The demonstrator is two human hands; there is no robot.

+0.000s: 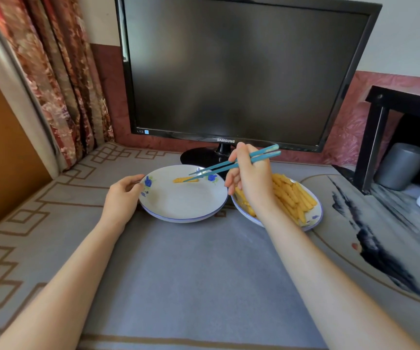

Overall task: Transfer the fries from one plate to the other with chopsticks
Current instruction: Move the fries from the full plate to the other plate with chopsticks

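One fry lies on the left plate, chopsticks tips touching it. Right hand fingers curl round them, left hand pinches the rim. I'd ease the tips apart slowly so it doesn't roll; the pile waits on the right plate.

Monitor stand close behind left plate

Both bare forearms are being stretched forward. The rim of the left plate is being gripped by the left hand; the chopsticks are being pinched in the raised right hand.
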